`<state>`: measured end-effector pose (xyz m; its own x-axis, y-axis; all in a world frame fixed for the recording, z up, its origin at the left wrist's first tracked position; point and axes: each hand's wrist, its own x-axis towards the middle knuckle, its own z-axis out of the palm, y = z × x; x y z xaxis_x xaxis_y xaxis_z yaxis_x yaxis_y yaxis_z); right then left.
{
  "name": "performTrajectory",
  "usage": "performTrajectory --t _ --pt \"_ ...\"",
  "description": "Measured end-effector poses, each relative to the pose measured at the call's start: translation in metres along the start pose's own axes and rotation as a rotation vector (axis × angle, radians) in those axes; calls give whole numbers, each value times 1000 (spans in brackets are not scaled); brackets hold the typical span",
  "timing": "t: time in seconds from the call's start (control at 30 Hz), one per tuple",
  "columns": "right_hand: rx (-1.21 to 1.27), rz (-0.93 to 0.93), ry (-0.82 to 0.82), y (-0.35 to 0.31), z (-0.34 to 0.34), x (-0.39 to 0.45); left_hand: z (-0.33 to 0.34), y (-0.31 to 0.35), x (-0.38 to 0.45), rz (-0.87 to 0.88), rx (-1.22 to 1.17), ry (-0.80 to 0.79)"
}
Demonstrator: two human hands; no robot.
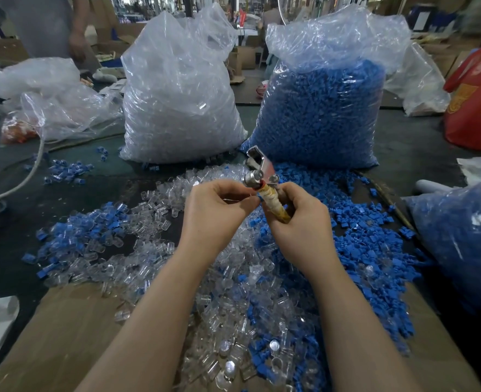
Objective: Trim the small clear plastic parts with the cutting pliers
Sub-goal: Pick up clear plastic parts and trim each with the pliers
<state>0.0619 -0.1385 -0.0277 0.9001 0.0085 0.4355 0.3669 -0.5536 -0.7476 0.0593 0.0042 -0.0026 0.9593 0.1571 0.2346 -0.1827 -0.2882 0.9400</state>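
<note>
My right hand (298, 224) grips the cutting pliers (259, 171) by their tape-wrapped handles, metal jaws pointing up and away. My left hand (216, 213) is closed beside the pliers, fingertips pinched near the pivot; whatever small part it holds is hidden by the fingers. A loose heap of small clear plastic parts (154, 224) mixed with blue parts (355, 250) covers the table under both hands and spills toward me.
A big clear bag of clear parts (177, 97) and a bag of blue parts (324, 108) stand behind the heap. Another blue-part bag (465, 239) lies right. Cardboard (64, 329) lies under the near heap. A person (44, 26) stands far left. A red bag (477, 103) sits right.
</note>
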Motion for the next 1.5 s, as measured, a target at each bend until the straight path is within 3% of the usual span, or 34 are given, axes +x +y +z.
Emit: performTrajectory --t 0.23,0.4,0.83,1.5 --pt "216 114 -68 6 -4 3 -6 -5 3 -90 -216 21" --pt "201 164 -121 9 -12 4 -10 -6 6 -113 -308 62" --pt "76 154 -351 8 -12 3 -14 -5 9 -11 -272 69" --pt "-157 93 -284 7 -8 0 -14 -7 9 7 -272 13"
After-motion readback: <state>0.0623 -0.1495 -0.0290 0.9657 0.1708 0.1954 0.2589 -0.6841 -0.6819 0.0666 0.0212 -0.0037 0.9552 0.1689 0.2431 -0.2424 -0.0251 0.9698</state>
